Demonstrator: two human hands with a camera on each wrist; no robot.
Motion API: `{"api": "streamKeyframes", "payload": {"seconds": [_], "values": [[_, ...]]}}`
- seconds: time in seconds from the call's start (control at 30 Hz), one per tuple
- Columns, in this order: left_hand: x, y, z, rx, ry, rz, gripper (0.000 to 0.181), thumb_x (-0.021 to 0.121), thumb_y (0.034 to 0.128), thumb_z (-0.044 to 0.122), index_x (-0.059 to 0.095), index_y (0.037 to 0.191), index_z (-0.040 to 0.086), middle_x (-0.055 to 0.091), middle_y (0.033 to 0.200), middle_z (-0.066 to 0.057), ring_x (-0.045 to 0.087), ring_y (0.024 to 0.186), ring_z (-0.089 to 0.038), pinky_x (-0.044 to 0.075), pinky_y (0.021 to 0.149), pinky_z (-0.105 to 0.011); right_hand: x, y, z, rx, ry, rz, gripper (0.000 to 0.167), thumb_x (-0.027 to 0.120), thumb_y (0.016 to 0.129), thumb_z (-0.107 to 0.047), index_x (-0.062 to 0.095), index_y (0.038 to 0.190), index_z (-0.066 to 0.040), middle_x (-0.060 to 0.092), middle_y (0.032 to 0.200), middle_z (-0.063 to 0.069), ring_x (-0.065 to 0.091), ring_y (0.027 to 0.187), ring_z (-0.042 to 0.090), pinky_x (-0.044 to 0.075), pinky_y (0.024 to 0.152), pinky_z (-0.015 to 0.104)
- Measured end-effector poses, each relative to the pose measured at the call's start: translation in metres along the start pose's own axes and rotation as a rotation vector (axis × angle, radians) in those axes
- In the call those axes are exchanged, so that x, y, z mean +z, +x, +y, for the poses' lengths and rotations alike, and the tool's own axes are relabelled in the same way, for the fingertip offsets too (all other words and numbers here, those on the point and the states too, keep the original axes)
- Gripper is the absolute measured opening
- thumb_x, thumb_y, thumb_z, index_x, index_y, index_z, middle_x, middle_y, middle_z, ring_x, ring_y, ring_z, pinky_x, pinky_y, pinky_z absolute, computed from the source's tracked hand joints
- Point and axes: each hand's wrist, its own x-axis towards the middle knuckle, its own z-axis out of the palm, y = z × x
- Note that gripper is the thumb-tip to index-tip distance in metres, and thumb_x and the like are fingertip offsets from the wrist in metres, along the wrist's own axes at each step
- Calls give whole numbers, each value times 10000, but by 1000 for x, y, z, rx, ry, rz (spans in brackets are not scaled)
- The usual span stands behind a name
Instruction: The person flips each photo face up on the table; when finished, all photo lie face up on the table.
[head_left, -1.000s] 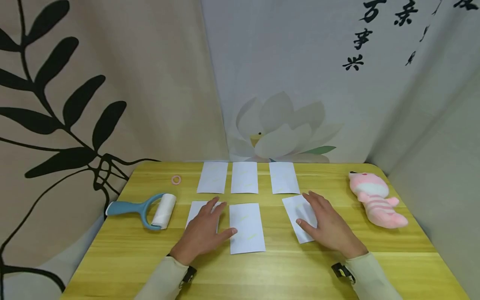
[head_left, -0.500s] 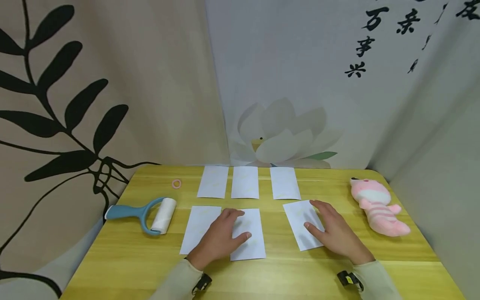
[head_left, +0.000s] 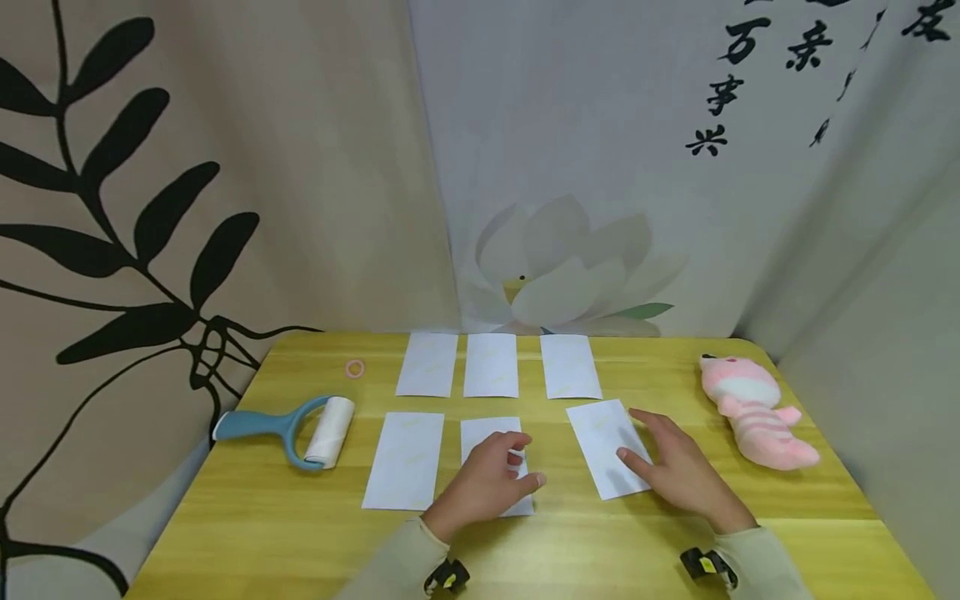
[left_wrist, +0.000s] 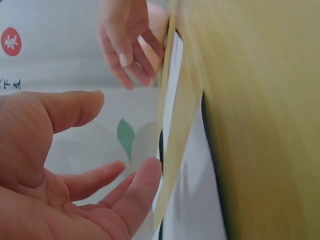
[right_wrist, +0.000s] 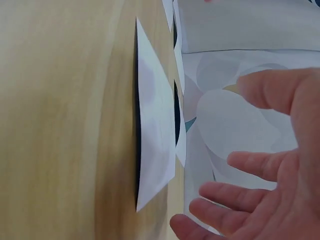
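Note:
My left hand (head_left: pixel 491 479) hovers over the front middle white card (head_left: pixel 480 432), hiding much of it. Its fingers are loosely bent with nothing between them, and the left wrist view shows the thumb apart from the fingers. At the right, my right hand (head_left: pixel 678 471) hangs above the edge of a tilted white card (head_left: pixel 606 446); its fingers are spread and hold nothing. In the right wrist view that card (right_wrist: pixel 156 135) lies on the table, apart from the fingers. A third white card (head_left: pixel 403 460) lies front left, uncovered.
Three more white cards, left (head_left: pixel 427 365), middle (head_left: pixel 491 365) and right (head_left: pixel 572 367), line the table's back edge. A blue-handled lint roller (head_left: pixel 281 425) and a small pink ring (head_left: pixel 355 368) lie at the left. A pink plush toy (head_left: pixel 757 412) lies at the right.
My left hand has moved right from the front left card to over the front middle card, uncovering the left one. My right hand has shifted slightly right, off most of the tilted card.

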Motion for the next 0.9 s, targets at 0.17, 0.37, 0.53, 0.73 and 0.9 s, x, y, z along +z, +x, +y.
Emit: {"api": "streamKeyframes", "payload": {"seconds": [0.17, 0.37, 0.53, 0.73, 0.9], "values": [[18, 9, 9, -48, -78, -42, 625, 801, 953, 288, 571, 1456, -3, 629, 1376, -161, 664, 1205, -310, 582, 974, -391, -1, -4, 6, 14, 2, -9, 666, 707, 1021, -384, 500, 1520, 6, 555, 1507, 274, 528, 1381, 509, 451, 1095, 679], [37, 20, 19, -108, -93, -40, 672, 817, 935, 311, 556, 1480, 19, 651, 1397, -161, 664, 1239, -310, 566, 1025, -488, 0, -6, 10, 54, 28, -47, 677, 708, 1016, -416, 518, 1508, 8, 594, 1474, 274, 564, 1361, 484, 466, 1092, 657], [49, 24, 22, -158, -165, -38, 714, 845, 909, 286, 539, 1497, 23, 638, 1440, -178, 651, 1282, -329, 556, 1055, -513, 4, -8, 12, 117, 72, -120, 683, 707, 1018, -417, 510, 1512, 12, 619, 1457, 259, 642, 1290, 418, 517, 1060, 603], [58, 31, 23, -173, -320, -90, 768, 837, 927, 246, 468, 1563, 26, 544, 1558, -181, 623, 1333, -322, 536, 1095, -502, 2, -10, 10, 140, 84, -130, 668, 706, 1020, -406, 513, 1510, 4, 614, 1469, 246, 651, 1274, 401, 528, 1044, 593], [62, 36, 25, -173, -398, -111, 777, 827, 935, 203, 437, 1575, 1, 515, 1583, -202, 601, 1356, -328, 508, 1133, -503, 1, -11, 10, 109, 79, -118, 653, 722, 1009, -402, 536, 1497, -10, 644, 1437, 215, 659, 1227, 356, 546, 996, 556]]}}
